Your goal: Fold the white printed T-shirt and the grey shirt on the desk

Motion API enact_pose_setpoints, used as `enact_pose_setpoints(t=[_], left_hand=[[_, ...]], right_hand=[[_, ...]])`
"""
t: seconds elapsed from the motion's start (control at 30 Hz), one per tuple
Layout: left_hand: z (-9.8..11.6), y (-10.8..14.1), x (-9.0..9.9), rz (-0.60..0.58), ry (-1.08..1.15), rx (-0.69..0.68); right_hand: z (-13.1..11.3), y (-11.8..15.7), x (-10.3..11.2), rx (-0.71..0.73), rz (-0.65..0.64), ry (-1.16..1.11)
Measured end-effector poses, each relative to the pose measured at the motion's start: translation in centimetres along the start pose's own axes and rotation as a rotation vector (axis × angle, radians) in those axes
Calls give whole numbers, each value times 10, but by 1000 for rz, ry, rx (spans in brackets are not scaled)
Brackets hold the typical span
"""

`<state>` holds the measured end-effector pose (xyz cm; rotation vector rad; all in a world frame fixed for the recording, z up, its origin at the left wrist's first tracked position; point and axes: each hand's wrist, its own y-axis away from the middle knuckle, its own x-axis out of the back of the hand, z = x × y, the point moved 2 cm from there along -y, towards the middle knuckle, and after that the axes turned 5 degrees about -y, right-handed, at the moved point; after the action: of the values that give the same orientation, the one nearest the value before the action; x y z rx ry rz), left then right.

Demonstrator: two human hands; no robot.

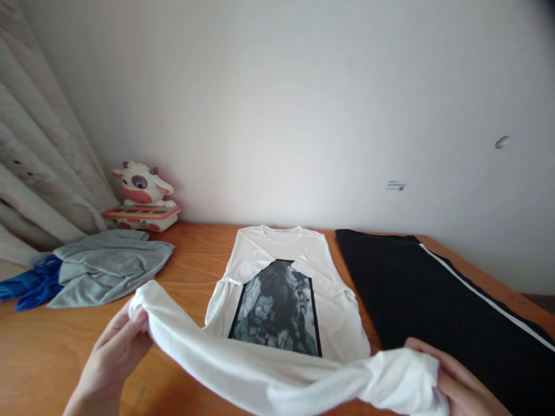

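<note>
White cloth (255, 370) sags at six o'clock; it looks light, soft and limp, best gripped at both ends, where the left hand (119, 341) at eight and right hand (462, 384) at four pinch it.

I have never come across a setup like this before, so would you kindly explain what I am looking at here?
Gladly. There is no machine here: you see a person's bare left hand and right hand. The single picture comes from a camera worn on the head, looking forward and down. Between them, the hands hold a white cloth, one at each end; I cannot tell whether it is part of the shirt behind it. On the wooden table lie that white shirt with its dark print, a black garment to the right, and grey cloth and blue cloth to the left. A toy cow sits near the wall.
</note>
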<state>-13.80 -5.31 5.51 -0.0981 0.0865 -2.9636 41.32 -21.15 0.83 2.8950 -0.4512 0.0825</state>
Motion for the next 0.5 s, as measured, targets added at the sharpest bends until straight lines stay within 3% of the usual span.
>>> enact_pose_setpoints(t=[0.1,0.23,0.37,0.5], left_hand=[[8,-8,-11,46,-73,-11],[-2,-17,-24,-18,-349,-28],[-21,-23,-27,-125,-384,26],[-14,-19,-26,-171,-272,60]], right_hand=[[-10,-17,-2,134,146,33],[-21,-32,-10,307,191,254],[-20,-31,-20,279,88,253],[-19,-25,-27,239,72,118]])
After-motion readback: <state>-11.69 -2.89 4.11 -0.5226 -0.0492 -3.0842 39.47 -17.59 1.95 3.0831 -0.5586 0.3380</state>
